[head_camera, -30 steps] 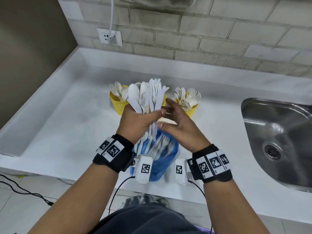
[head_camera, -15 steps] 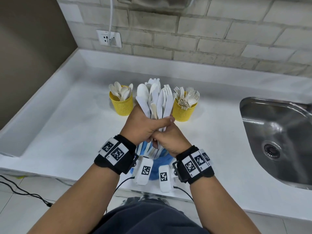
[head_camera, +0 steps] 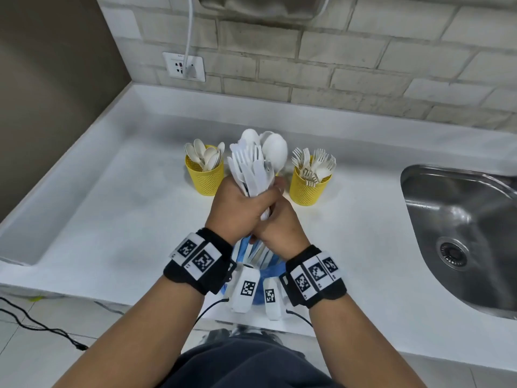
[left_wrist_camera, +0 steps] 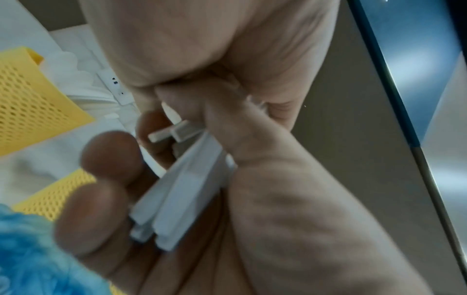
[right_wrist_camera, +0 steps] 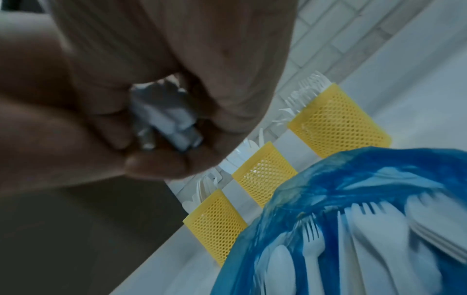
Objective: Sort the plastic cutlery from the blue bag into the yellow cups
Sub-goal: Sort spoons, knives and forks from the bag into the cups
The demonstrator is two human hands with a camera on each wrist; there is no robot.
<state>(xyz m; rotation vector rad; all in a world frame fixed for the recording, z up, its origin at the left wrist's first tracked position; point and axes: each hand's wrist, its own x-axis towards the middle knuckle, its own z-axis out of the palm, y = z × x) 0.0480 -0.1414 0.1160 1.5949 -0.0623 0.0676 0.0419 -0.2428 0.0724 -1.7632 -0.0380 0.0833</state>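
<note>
- The left hand (head_camera: 237,205) is wrapped around a thick bundle of white plastic cutlery (head_camera: 256,166), forks, knives and spoons standing upright with their heads fanned out above the fist.
- The right hand (head_camera: 279,225) is closed around the lower handles of the same bundle, just under and against the left hand; the wrist views show the handle ends (right_wrist_camera: 166,123) packed inside the curled fingers (left_wrist_camera: 108,153).
- The blue bag (head_camera: 263,264) sits on the white tabletop (head_camera: 112,219) directly beneath the hands, near the front edge, with more white forks and spoons (right_wrist_camera: 353,235) lying in it.
- Three yellow mesh cups stand in a row behind the hands: the left cup (head_camera: 205,177) holds spoons, the right cup (head_camera: 306,190) holds forks with one spoon among them, and the middle cup (right_wrist_camera: 262,173), hidden by the bundle in the head view, holds white cutlery of a kind that cannot be told.
- Both wrists wear black bands with square black-and-white code markers (head_camera: 195,254); no readable words or brand names appear on anything.
- A steel sink (head_camera: 461,233) lies at the right, and a wall socket (head_camera: 184,65) with a white cable plugged in is on the brick wall.
</note>
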